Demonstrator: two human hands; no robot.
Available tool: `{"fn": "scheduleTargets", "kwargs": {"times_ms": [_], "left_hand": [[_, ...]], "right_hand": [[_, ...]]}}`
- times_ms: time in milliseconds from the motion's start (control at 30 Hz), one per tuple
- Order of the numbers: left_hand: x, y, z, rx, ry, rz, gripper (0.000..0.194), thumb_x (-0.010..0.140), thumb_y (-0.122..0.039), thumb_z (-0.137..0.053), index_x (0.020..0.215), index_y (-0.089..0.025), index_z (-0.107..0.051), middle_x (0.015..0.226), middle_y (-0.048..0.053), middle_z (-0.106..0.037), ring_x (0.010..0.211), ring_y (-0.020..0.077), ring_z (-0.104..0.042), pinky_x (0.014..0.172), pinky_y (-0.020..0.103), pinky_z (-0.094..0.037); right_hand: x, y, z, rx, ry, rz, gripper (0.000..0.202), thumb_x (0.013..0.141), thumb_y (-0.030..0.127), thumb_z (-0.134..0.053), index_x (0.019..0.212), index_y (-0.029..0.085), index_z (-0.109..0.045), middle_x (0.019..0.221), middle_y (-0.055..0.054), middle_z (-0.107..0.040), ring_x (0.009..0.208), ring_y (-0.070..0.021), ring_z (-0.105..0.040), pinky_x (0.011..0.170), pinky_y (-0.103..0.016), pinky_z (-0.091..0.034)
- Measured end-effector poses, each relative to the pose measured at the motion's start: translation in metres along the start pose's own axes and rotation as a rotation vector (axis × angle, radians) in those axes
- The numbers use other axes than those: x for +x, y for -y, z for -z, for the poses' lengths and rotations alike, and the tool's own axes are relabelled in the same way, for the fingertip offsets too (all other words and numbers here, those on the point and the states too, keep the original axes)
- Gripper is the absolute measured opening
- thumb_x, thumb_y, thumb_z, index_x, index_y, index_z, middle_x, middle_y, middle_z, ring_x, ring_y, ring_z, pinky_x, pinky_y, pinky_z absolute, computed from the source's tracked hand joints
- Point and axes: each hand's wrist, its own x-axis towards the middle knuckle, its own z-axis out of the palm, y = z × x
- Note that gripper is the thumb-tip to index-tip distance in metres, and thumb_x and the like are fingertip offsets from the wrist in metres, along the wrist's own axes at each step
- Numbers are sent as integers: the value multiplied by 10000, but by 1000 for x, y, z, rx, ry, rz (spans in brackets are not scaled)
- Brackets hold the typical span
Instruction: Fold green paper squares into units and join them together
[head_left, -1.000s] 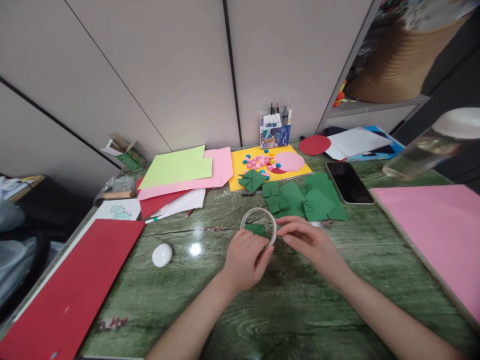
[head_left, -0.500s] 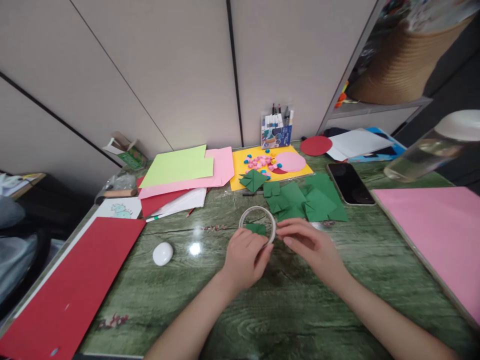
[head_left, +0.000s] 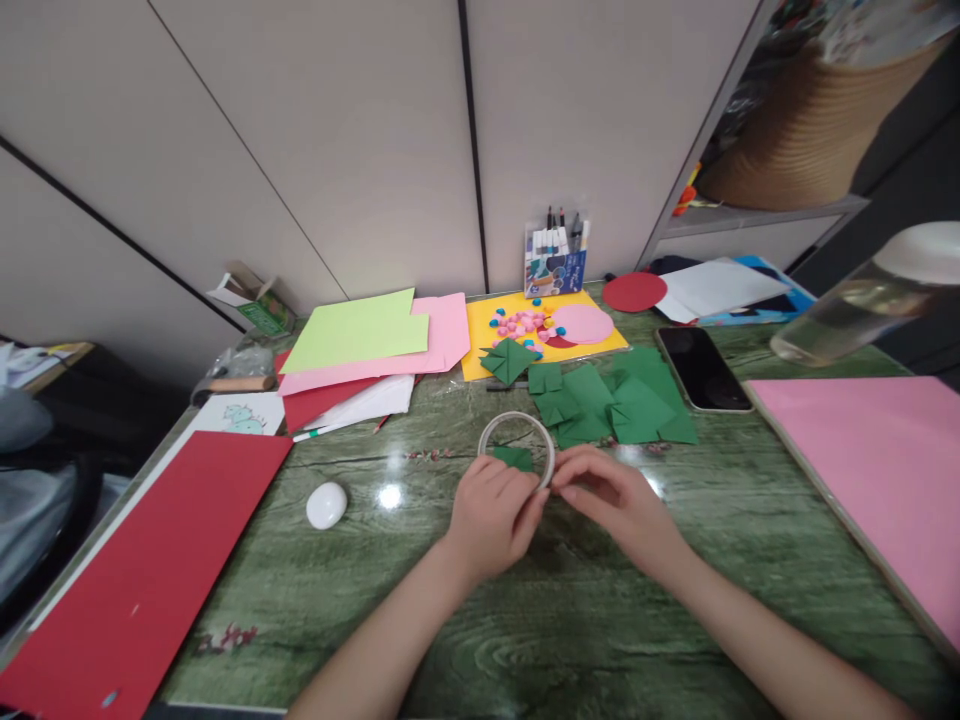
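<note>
The tape roll (head_left: 550,458) is at the middle of the counter (head_left: 375,600), its near rim pinched by the left hand's (head_left: 489,515) fingers. Bent fingers of the right hand (head_left: 626,505) meet its right side; whether they pinch anything, I cannot tell. Green papers (head_left: 585,400) lie beyond.

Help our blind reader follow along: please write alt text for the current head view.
A person's left hand holds a pale ring, like a tape roll, at a green table, with the right hand at its right side. Beyond lie green paper pieces, a yellow sheet bearing small pink and blue bits, and a phone.
</note>
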Motion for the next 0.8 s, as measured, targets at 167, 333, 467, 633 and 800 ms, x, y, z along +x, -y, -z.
{"fn": "scheduleTargets", "kwargs": {"times_ms": [167, 333, 467, 633, 800], "left_hand": [[1, 0, 1, 14, -16, 14, 135, 831, -194, -459, 755, -152, -562, 614, 32, -562, 595, 143, -454, 609, 297, -338], [-1, 0, -2, 19, -16, -21, 116, 825, -183, -470, 764, -146, -561, 625, 34, -574, 601, 143, -452, 611, 302, -336], [-2, 0, -5, 56, -8, -68, 128, 821, -181, -470, 731, -148, -554, 589, 27, -556, 591, 144, -439, 595, 307, -324], [-3, 1, -5, 73, -26, -68, 106, 813, -179, -485, 740, -149, -555, 589, 23, -553, 587, 145, -442, 590, 308, -328], [-1, 1, -3, 102, -36, -10, 127, 827, -187, -472, 745, -155, -564, 602, 24, -556, 588, 143, -453, 591, 303, -339]], "right_hand": [[-1, 1, 1, -64, -107, 44, 131, 806, 216, -569, 914, 235, -641, 936, -43, -619, 882, -182, -581, 780, -328, -478], [1, 5, 2, -3, -80, 32, 85, 795, 229, -583, 849, 223, -648, 882, -43, -626, 847, -178, -586, 742, -307, -487], [3, 5, 3, 91, -59, -29, 50, 763, 251, -613, 775, 204, -625, 829, -36, -610, 786, -174, -588, 709, -297, -485], [4, 2, 5, 74, -19, -13, 49, 760, 214, -603, 717, 198, -620, 814, -39, -604, 807, -185, -577, 741, -314, -458], [0, 0, 3, -67, -22, 68, 88, 781, 155, -572, 776, 218, -633, 872, -37, -607, 832, -177, -575, 771, -322, -444]]}}
